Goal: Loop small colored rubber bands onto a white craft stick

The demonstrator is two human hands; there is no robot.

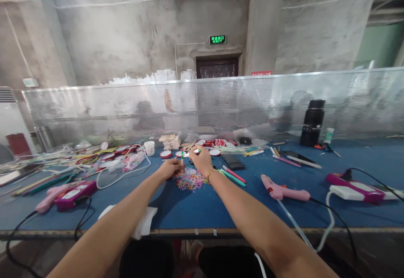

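My left hand (170, 169) holds a thin stick (182, 158) upright over a pile of small coloured rubber bands (190, 180) on the blue table (195, 206). My right hand (202, 160), with a gold bracelet on the wrist, grips a marker (196, 151) with a green tip just above the same pile. The two hands are close together, almost touching.
A pink glue gun (280, 192) lies right of my arm, another (52, 196) at the left beside a magenta box (72, 194). Markers (233, 174), round red tins (219, 142), a paper cup (149, 147), a black bottle (312, 122), a phone (295, 155), and a perforated metal screen (252, 101) lie beyond.
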